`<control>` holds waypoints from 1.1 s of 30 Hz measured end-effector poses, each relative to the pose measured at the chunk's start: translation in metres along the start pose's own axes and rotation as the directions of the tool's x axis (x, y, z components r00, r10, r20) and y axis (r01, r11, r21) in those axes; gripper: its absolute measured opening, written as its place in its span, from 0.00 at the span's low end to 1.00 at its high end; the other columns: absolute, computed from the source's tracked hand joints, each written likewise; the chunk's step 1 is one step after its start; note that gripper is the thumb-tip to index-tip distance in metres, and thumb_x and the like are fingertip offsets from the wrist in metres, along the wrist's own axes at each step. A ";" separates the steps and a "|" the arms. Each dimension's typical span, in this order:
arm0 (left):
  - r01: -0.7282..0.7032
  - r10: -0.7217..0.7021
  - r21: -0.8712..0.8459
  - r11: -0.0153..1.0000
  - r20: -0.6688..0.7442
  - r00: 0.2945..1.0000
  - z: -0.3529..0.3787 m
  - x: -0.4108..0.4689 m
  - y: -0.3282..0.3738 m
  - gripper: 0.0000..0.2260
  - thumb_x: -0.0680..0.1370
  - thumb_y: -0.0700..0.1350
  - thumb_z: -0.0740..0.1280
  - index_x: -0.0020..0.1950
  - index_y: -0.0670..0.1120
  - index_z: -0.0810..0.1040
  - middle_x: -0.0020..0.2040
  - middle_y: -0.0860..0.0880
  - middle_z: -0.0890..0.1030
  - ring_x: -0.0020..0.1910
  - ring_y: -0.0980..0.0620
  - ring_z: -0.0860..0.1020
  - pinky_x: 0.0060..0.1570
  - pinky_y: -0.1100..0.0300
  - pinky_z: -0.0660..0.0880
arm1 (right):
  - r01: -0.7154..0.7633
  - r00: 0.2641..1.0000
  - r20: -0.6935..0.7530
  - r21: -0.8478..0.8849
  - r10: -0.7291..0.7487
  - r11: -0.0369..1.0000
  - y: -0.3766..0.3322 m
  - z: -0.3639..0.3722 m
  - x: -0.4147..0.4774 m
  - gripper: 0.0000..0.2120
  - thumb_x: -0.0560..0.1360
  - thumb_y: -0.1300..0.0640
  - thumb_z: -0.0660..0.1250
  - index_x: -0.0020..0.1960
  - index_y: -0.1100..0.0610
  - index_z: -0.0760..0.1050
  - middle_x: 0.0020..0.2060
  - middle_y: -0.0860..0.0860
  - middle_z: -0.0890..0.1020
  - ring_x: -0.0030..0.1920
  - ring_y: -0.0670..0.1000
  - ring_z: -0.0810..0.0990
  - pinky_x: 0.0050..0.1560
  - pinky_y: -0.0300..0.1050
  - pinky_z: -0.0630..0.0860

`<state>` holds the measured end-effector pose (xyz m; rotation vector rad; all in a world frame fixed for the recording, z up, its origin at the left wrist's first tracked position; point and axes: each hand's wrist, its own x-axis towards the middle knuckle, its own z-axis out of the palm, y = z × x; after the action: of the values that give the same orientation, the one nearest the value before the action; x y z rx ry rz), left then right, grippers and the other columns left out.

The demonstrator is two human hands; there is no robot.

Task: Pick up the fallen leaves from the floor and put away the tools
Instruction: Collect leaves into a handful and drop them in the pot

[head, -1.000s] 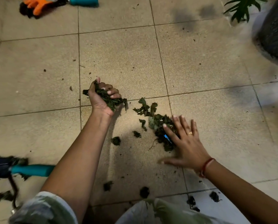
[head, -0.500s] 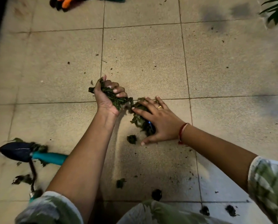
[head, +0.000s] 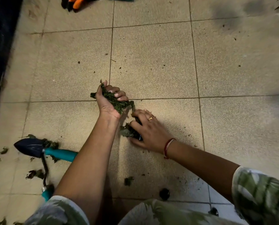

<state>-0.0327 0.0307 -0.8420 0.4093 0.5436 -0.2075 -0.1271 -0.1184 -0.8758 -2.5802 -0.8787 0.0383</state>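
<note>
Since the frame before, the right hand (head: 149, 129) had pulled its leaf pile (head: 128, 131) closer to the body and curled more tightly over it, while the left hand (head: 110, 101) had stayed in almost the same place. 2 hands were in view. The left hand was raised just above the tiled floor (head: 151, 62), with its fingers closed in a fist around 1 bunch of dark green leaves (head: 115, 101), and some leaves hung out below the palm. The right hand was just beside it, lower and nearer to the body, with its fingers bent and gripping the pile on the floor; 1 gold ring (head: 150, 118) was on a finger and 1 red thread bracelet (head: 168, 147) was on the wrist. I could count 2 loose leaf pieces on the floor near the knees, 1 small green piece (head: 128, 181) and 1 dark piece (head: 164, 194). More scraps (head: 34, 173) lay at the left, too scattered to count well. 2 tools with teal handles lay on the left: 1 trowel (head: 38, 147) with a dark blade, and 1 thin metal tool (head: 45, 179) that crossed under it. At the top edge lay orange and black gloves (head: 77, 3); I could not tell how many.
</note>
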 end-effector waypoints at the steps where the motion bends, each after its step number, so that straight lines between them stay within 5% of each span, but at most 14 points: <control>1: -0.007 0.007 -0.006 1.000 0.001 1.000 -0.001 -0.001 0.002 0.18 0.71 0.50 0.61 0.21 0.48 0.69 0.21 0.55 0.70 0.19 0.56 0.68 0.21 0.70 0.63 | 0.015 1.000 0.018 0.021 -0.015 1.000 0.001 0.000 0.002 0.24 0.71 0.42 0.67 0.59 0.55 0.65 0.64 0.61 0.71 0.66 0.62 0.69 0.71 0.57 0.58; 5: -0.032 0.032 -0.011 0.999 0.005 0.999 -0.004 -0.007 0.009 0.18 0.71 0.50 0.61 0.20 0.48 0.70 0.21 0.55 0.71 0.19 0.57 0.68 0.21 0.71 0.63 | 0.056 0.983 0.171 0.020 -0.059 0.998 0.003 -0.004 0.007 0.41 0.69 0.32 0.58 0.75 0.52 0.54 0.73 0.62 0.59 0.74 0.62 0.56 0.74 0.60 0.47; 9: -0.041 0.042 -0.049 0.998 0.019 0.999 -0.010 -0.008 0.018 0.22 0.75 0.51 0.59 0.21 0.48 0.70 0.21 0.55 0.71 0.19 0.57 0.68 0.20 0.70 0.64 | 0.012 0.975 0.224 0.010 -0.014 1.000 -0.002 -0.002 0.011 0.49 0.66 0.23 0.55 0.77 0.47 0.45 0.75 0.62 0.53 0.75 0.63 0.50 0.73 0.62 0.41; 11: -0.039 0.042 -0.073 0.997 0.027 0.999 -0.010 -0.008 0.024 0.23 0.76 0.51 0.57 0.21 0.48 0.69 0.21 0.54 0.71 0.19 0.57 0.68 0.19 0.70 0.64 | 0.060 0.966 0.253 -0.050 -0.046 0.997 -0.008 0.002 0.017 0.45 0.67 0.23 0.53 0.77 0.44 0.45 0.76 0.61 0.53 0.75 0.64 0.50 0.72 0.67 0.42; 14: -0.067 0.070 -0.075 0.995 0.033 0.997 -0.010 -0.009 0.032 0.19 0.72 0.50 0.60 0.20 0.47 0.70 0.21 0.54 0.71 0.19 0.56 0.68 0.20 0.70 0.64 | 0.188 0.958 0.235 -0.080 -0.165 0.979 -0.012 0.006 0.024 0.31 0.74 0.32 0.55 0.73 0.44 0.61 0.74 0.56 0.62 0.73 0.63 0.59 0.70 0.69 0.48; 18: -0.079 0.080 -0.070 0.994 0.017 0.997 -0.014 -0.010 0.041 0.23 0.76 0.51 0.57 0.21 0.48 0.70 0.21 0.54 0.71 0.19 0.57 0.68 0.20 0.70 0.64 | 0.326 0.945 0.061 -0.077 -0.322 0.942 -0.011 0.005 0.024 0.16 0.76 0.45 0.58 0.56 0.53 0.75 0.57 0.52 0.78 0.56 0.56 0.76 0.55 0.54 0.71; 21: -0.096 0.095 -0.075 0.993 -0.009 0.995 -0.016 -0.013 0.046 0.22 0.76 0.50 0.58 0.21 0.48 0.70 0.21 0.54 0.71 0.19 0.56 0.68 0.20 0.69 0.63 | 0.318 0.948 0.034 -0.141 -0.316 0.938 -0.008 0.005 0.024 0.11 0.74 0.48 0.61 0.48 0.55 0.74 0.44 0.52 0.78 0.41 0.54 0.77 0.37 0.48 0.72; 26: -0.095 0.090 -0.061 0.994 -0.081 0.993 -0.020 -0.017 0.041 0.27 0.80 0.53 0.55 0.21 0.48 0.69 0.21 0.55 0.71 0.19 0.57 0.68 0.20 0.70 0.62 | 0.293 0.954 0.125 -0.181 -0.274 0.939 0.009 -0.002 0.030 0.16 0.80 0.52 0.52 0.44 0.59 0.73 0.33 0.53 0.76 0.25 0.50 0.73 0.23 0.40 0.71; 28: -0.090 0.085 -0.044 0.995 -0.100 0.991 -0.021 -0.018 0.035 0.27 0.80 0.52 0.55 0.21 0.48 0.69 0.21 0.55 0.71 0.19 0.57 0.68 0.20 0.70 0.62 | 0.230 0.964 0.180 -0.189 -0.196 0.955 0.018 -0.012 0.034 0.13 0.81 0.53 0.53 0.49 0.59 0.73 0.37 0.52 0.77 0.29 0.50 0.75 0.28 0.43 0.74; 30: -0.074 0.071 -0.029 0.997 -0.105 0.992 -0.020 -0.020 0.025 0.26 0.79 0.52 0.56 0.20 0.48 0.70 0.21 0.55 0.71 0.19 0.57 0.68 0.20 0.70 0.62 | -0.038 0.985 0.166 -0.016 0.040 0.999 0.027 -0.030 0.034 0.13 0.82 0.52 0.54 0.50 0.58 0.74 0.42 0.51 0.79 0.33 0.49 0.76 0.35 0.44 0.78; 32: -0.049 0.046 -0.027 0.998 -0.107 0.993 -0.017 -0.019 0.013 0.25 0.78 0.51 0.57 0.20 0.49 0.70 0.21 0.55 0.71 0.19 0.57 0.68 0.20 0.71 0.62 | -0.363 0.923 0.004 0.339 0.385 0.868 0.037 -0.048 0.031 0.11 0.81 0.55 0.58 0.45 0.59 0.75 0.44 0.49 0.81 0.27 0.46 0.74 0.29 0.39 0.76; 33: -0.032 0.029 -0.023 0.999 -0.116 0.993 -0.014 -0.018 0.005 0.25 0.78 0.51 0.57 0.20 0.49 0.70 0.21 0.55 0.71 0.18 0.57 0.68 0.20 0.71 0.62 | -0.454 0.824 -0.045 0.543 0.564 0.706 0.043 -0.057 0.029 0.11 0.80 0.57 0.60 0.43 0.60 0.76 0.40 0.49 0.80 0.24 0.45 0.73 0.25 0.38 0.73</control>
<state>-0.0532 0.0425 -0.8416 0.4067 0.6533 -0.1481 -0.0705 -0.1534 -0.8376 -2.1741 -0.0181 0.1393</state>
